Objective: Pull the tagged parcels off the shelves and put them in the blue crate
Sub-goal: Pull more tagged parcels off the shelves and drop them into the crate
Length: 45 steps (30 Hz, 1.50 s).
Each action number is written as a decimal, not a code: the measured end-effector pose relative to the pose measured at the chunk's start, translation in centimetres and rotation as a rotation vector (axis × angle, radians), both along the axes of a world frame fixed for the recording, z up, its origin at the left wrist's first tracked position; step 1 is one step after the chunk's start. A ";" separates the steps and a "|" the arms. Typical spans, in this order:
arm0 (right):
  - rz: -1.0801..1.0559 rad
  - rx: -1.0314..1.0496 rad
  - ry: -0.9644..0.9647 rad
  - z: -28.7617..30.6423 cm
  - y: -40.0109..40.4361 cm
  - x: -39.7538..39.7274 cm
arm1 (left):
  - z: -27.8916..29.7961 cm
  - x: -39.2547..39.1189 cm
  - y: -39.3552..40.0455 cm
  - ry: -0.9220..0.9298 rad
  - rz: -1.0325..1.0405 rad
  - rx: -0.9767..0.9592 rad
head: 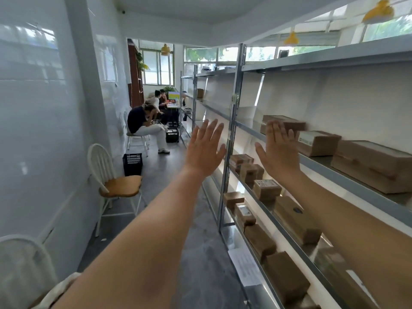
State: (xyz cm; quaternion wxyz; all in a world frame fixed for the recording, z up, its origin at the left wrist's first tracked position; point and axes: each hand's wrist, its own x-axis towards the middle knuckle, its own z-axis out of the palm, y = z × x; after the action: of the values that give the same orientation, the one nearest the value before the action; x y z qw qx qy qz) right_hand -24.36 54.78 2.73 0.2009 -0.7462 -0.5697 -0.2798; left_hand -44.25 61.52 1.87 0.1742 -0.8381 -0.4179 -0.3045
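Note:
Both my arms stretch out in front of me with flat, spread fingers that hold nothing. My left hand hangs in the aisle, just left of a steel shelf post. My right hand is raised in front of the upper shelf, close to a brown parcel but not touching it. More brown cardboard parcels lie along that shelf, one with a white label. Several smaller parcels sit on the shelf below, one with a printed tag. No blue crate is in view.
Long metal racks run down the right side. A wooden-seated white chair stands by the left wall, another chair back at bottom left. Two dark crates sit on the floor. People sit at the far end.

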 end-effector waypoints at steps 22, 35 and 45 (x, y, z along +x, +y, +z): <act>-0.005 -0.264 0.109 -7.8 34.3 11.5 | -5.4 10.6 36.1 0.013 -0.073 -0.100; -0.055 -0.444 0.196 -14.1 53.3 17.8 | -11.1 19.2 55.5 0.034 -0.185 -0.251; -0.271 -0.388 0.534 -20.3 62.1 21.2 | -16.1 24.6 68.7 0.111 -0.403 -0.382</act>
State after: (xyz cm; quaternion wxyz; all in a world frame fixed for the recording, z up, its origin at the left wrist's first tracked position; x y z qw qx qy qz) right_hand -3.14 116.84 -17.58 0.1586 -0.8860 -0.4355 0.0145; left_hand -19.70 130.20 -14.25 -0.0284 -0.9373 -0.2824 -0.2022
